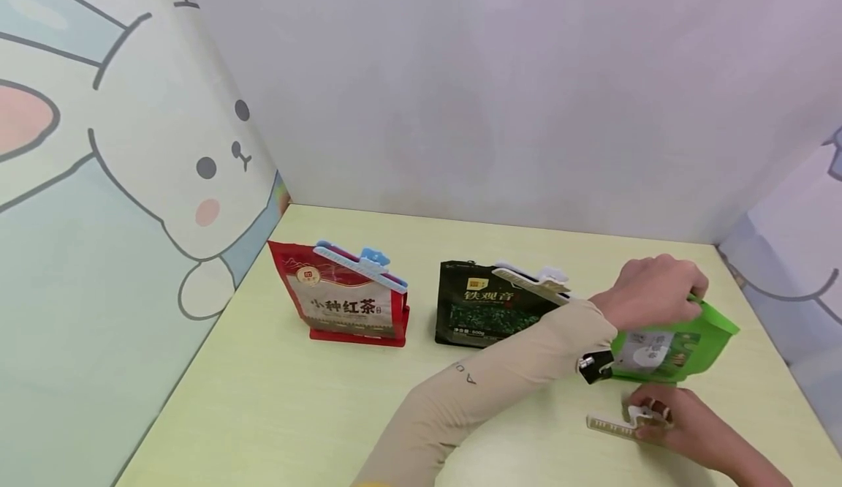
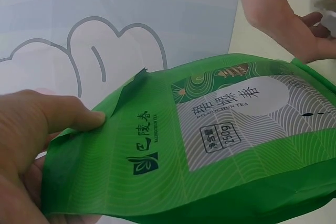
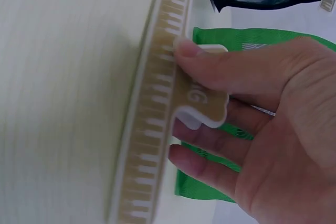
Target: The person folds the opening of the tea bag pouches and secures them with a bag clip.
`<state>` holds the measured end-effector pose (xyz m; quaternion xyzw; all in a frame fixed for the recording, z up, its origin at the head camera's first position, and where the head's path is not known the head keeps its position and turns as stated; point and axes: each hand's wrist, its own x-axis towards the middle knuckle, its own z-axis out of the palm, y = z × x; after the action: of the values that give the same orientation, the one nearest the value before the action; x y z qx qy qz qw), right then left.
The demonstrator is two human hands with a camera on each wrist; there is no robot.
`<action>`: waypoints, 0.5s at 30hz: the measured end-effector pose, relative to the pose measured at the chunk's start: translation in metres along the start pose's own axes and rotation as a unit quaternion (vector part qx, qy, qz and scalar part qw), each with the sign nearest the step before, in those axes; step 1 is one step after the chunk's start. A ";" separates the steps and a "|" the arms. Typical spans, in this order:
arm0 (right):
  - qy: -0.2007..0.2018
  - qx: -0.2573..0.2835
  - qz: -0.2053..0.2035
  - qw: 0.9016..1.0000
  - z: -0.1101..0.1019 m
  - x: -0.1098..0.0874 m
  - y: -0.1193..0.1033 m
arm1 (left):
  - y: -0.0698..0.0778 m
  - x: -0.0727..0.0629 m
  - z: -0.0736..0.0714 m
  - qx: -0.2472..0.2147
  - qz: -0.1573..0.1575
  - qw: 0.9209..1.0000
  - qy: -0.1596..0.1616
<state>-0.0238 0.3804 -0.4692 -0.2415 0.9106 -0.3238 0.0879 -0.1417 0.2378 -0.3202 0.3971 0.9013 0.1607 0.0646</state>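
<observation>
My left hand (image 1: 647,293) pinches the top edge of a green tea bag (image 2: 157,192), thumb on its printed front near the upper corner. The bag stands at the right of the table in the head view. Just in front of it, my right hand (image 1: 691,428) holds a brown and white bag clip (image 3: 142,145) by its handle, with the thumb on one side and fingers behind. The clip's long ruler-like bar lies close over the table. In the head view the left forearm's beige sleeve (image 1: 487,392) crosses in front of the other bags.
A red tea bag (image 1: 342,304) with a blue clip (image 1: 362,264) across its top stands at the left. Beside it is a black tea bag (image 1: 487,311) with a white clip (image 1: 536,281), partly hidden by the sleeve. Walls border the table (image 1: 276,414) behind and at both sides.
</observation>
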 end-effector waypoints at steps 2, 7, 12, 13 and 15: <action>-0.017 0.012 0.010 1.000 -0.004 0.000 -0.002 | 0.000 0.000 0.000 0.000 0.001 1.000 0.002; -0.044 0.034 0.016 0.998 -0.011 0.001 -0.005 | 0.001 0.000 0.000 0.002 0.001 1.000 -0.001; -0.038 0.042 -0.004 0.998 -0.014 -0.001 -0.006 | 0.001 0.000 0.000 0.002 -0.001 1.000 -0.002; -0.035 0.043 -0.009 0.998 -0.015 -0.002 -0.006 | 0.001 -0.001 0.000 0.002 -0.001 1.000 -0.001; -0.025 0.041 -0.018 0.999 -0.017 -0.005 -0.007 | 0.001 -0.001 0.000 0.001 0.001 1.000 0.000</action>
<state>-0.0227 0.3876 -0.4514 -0.2623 0.8897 -0.3558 0.1145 -0.1407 0.2374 -0.3197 0.3985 0.9008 0.1604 0.0639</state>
